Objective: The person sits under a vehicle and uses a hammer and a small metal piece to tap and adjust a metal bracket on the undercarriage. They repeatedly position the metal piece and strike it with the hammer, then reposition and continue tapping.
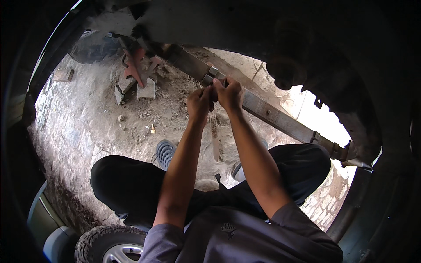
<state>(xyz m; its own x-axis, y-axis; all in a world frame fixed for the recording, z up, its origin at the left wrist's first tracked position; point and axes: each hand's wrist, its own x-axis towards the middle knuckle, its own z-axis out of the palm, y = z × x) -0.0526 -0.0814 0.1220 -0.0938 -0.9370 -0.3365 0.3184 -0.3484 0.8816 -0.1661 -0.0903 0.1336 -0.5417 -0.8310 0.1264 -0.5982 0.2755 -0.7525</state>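
Note:
A long grey metal beam [267,112], which looks like a leaf spring, slants across from upper left to lower right. Around its middle sits a metal clamp [210,76]. My left hand [198,104] is closed just below the clamp, fingers curled by the beam's near side. Beside it my right hand [229,94] is closed too, its thumb up against the clamp. Between the hands is something small and dark that I cannot make out. Below them shows a narrow rusty strip [215,138]; whether it hangs or lies on the ground is unclear.
A red metal stand [134,66] is at the upper left, with broken blocks [147,88] near its foot. Loose stones litter the dirt ground [87,114]. Dark vehicle bodywork [351,52] arches overhead and to the right. A wheel [112,245] with a knobbly tyre is at the lower left.

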